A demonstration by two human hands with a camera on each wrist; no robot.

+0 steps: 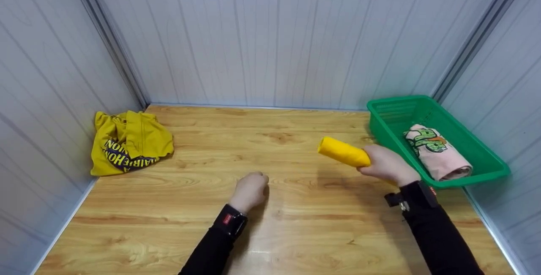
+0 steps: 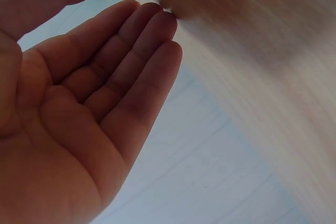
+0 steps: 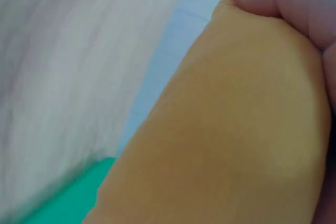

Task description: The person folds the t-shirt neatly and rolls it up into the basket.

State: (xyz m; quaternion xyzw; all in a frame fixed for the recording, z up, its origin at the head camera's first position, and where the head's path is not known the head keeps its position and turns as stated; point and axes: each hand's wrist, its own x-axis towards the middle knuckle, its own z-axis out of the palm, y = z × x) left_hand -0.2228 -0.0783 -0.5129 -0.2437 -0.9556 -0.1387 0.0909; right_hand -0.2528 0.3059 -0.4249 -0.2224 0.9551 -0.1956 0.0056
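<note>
My right hand [image 1: 389, 164] grips a rolled-up yellow cloth garment [image 1: 343, 151], holding it in the air just left of the green basket [image 1: 397, 152]. The right wrist view is mostly filled by the roll [image 3: 210, 119], with fingers wrapped over its far side. My left hand [image 1: 250, 190] is low over the middle of the wooden surface, holding nothing. In the left wrist view its palm faces the camera and the fingers [image 2: 142, 87] are loosely bent. Inside the basket lies a rolled pale pink garment [image 1: 444, 161] with a green and orange print.
A crumpled mustard-yellow garment [image 1: 131, 142] with dark and pale lettering sits at the left, against the side wall [image 1: 38, 97]. Light panel walls enclose the wood-grain surface [image 1: 270, 140] on the left, back and right. The basket stands close to the right wall.
</note>
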